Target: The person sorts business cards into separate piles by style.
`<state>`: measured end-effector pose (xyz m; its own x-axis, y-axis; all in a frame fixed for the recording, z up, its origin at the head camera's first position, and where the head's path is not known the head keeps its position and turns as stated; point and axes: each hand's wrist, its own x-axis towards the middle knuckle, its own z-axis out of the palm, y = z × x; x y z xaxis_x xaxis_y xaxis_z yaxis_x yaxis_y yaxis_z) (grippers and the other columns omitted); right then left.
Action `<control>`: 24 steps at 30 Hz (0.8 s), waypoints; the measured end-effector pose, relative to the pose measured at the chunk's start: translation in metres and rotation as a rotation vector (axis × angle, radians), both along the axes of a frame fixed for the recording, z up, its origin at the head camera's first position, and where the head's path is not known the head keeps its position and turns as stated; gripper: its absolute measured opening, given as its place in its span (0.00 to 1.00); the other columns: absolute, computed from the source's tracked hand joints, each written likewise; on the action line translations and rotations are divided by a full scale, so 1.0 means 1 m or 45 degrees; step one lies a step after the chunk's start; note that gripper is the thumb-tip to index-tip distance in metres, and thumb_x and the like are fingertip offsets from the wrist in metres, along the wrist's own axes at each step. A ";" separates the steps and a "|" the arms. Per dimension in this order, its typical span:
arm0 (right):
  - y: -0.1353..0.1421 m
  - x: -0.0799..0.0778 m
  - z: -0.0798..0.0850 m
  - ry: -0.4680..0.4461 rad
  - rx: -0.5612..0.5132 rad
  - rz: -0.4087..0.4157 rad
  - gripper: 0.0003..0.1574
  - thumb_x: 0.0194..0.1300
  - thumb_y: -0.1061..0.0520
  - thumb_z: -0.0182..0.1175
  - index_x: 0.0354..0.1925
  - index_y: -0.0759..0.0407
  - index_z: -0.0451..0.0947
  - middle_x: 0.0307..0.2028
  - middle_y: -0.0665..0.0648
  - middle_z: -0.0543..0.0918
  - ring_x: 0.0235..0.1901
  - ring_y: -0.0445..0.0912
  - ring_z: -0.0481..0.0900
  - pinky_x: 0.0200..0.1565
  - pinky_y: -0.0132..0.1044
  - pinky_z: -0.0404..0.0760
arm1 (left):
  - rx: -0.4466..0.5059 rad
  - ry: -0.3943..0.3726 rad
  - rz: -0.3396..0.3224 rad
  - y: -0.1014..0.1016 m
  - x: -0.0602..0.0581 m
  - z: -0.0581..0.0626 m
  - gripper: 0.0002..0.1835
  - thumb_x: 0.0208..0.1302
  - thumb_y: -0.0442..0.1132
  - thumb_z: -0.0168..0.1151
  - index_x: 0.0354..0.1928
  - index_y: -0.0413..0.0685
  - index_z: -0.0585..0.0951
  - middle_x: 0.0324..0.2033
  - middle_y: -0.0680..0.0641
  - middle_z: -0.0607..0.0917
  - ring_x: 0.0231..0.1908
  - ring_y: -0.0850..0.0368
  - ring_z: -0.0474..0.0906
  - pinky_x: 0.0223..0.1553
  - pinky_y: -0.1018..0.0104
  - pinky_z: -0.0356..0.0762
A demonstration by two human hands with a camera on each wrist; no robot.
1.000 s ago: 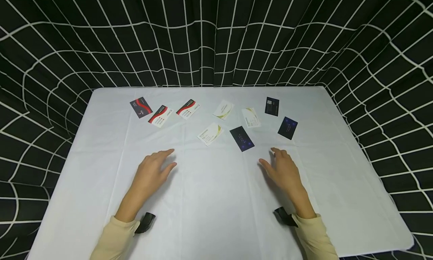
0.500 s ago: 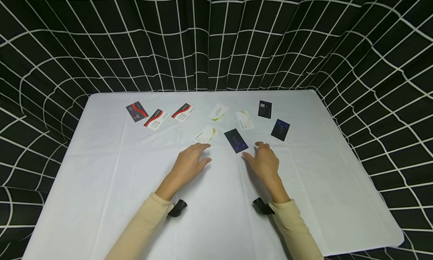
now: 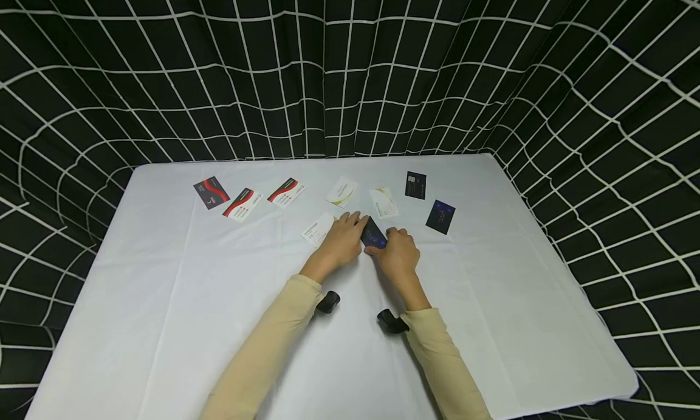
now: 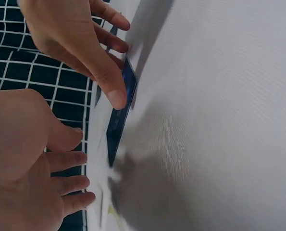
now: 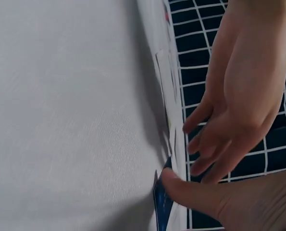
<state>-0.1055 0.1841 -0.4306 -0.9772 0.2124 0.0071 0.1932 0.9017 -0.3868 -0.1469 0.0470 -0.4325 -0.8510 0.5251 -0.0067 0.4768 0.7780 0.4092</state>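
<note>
A dark blue business card (image 3: pixel 374 233) lies between my two hands at the middle of the card group. My right hand (image 3: pixel 399 254) pinches its near right corner, thumb on the near side and index finger at the right edge. In the right wrist view the thumb overlaps the blue card (image 5: pixel 162 204). My left hand (image 3: pixel 341 242) reaches to the card's left edge with its fingers extended, apart from it in the left wrist view. Under that hand a white business card (image 3: pixel 316 230) with a gold curve is partly covered.
Two more white cards, one upright white-gold card (image 3: pixel 384 203) among them, lie behind the hands. A black card (image 3: pixel 415 185) and another blue card (image 3: pixel 440 217) are at right. Several red-striped cards (image 3: pixel 242 205) lie left. A grid-patterned curtain (image 3: pixel 262 73) surrounds the white table (image 3: pixel 164 323).
Both hands have moved inward and forward to the middle blue card. The right hand has taken hold of its corner, and the left has come over the white card. The head view has shifted slightly.
</note>
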 end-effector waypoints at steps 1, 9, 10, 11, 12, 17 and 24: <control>-0.001 -0.001 -0.001 -0.015 -0.001 -0.003 0.43 0.49 0.43 0.76 0.54 0.69 0.77 0.45 0.69 0.80 0.45 0.62 0.79 0.41 0.57 0.78 | -0.016 -0.013 -0.005 0.002 -0.002 -0.002 0.32 0.65 0.30 0.54 0.72 0.39 0.63 0.69 0.34 0.65 0.70 0.37 0.57 0.69 0.48 0.56; 0.005 -0.006 0.002 -0.064 -0.112 0.037 0.36 0.47 0.50 0.79 0.50 0.68 0.80 0.40 0.67 0.80 0.40 0.59 0.79 0.40 0.53 0.78 | 0.125 -0.049 0.026 0.015 -0.013 -0.011 0.32 0.70 0.34 0.56 0.73 0.41 0.60 0.67 0.34 0.69 0.67 0.37 0.63 0.67 0.48 0.61; 0.007 -0.005 0.001 -0.050 -0.148 0.046 0.35 0.47 0.51 0.79 0.50 0.68 0.80 0.39 0.66 0.79 0.39 0.58 0.79 0.39 0.52 0.77 | 0.163 -0.046 0.039 0.017 -0.013 -0.012 0.31 0.70 0.36 0.56 0.73 0.41 0.61 0.65 0.35 0.71 0.65 0.37 0.67 0.65 0.48 0.64; 0.009 -0.004 0.000 -0.027 -0.186 0.055 0.33 0.47 0.53 0.78 0.49 0.68 0.80 0.38 0.66 0.79 0.37 0.58 0.78 0.38 0.52 0.77 | 0.200 -0.039 0.054 0.018 -0.013 -0.013 0.31 0.71 0.37 0.57 0.72 0.41 0.62 0.63 0.36 0.74 0.62 0.39 0.70 0.62 0.48 0.68; 0.011 -0.004 -0.001 -0.005 -0.225 0.063 0.31 0.48 0.55 0.78 0.48 0.68 0.81 0.37 0.65 0.79 0.35 0.57 0.78 0.38 0.51 0.76 | 0.238 -0.032 0.074 0.018 -0.013 -0.013 0.30 0.70 0.38 0.59 0.71 0.41 0.64 0.61 0.37 0.76 0.60 0.40 0.73 0.59 0.48 0.71; 0.023 -0.002 -0.005 0.093 -0.413 0.070 0.23 0.50 0.62 0.75 0.45 0.68 0.82 0.37 0.65 0.83 0.34 0.56 0.81 0.38 0.49 0.76 | 0.397 -0.028 0.171 0.020 -0.014 -0.011 0.28 0.66 0.36 0.63 0.68 0.41 0.70 0.53 0.39 0.81 0.50 0.45 0.79 0.52 0.53 0.76; 0.030 -0.003 -0.005 0.007 -0.754 0.015 0.17 0.58 0.67 0.69 0.47 0.69 0.81 0.38 0.67 0.86 0.29 0.48 0.84 0.34 0.35 0.82 | 0.528 -0.068 0.241 0.014 -0.011 -0.005 0.24 0.64 0.35 0.66 0.62 0.42 0.76 0.51 0.39 0.83 0.51 0.46 0.80 0.52 0.54 0.77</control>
<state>-0.1084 0.2141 -0.4351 -0.9798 0.1705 -0.1044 0.1809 0.5338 -0.8260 -0.1583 0.0607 -0.4375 -0.9364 0.3281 0.1245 0.3117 0.6147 0.7246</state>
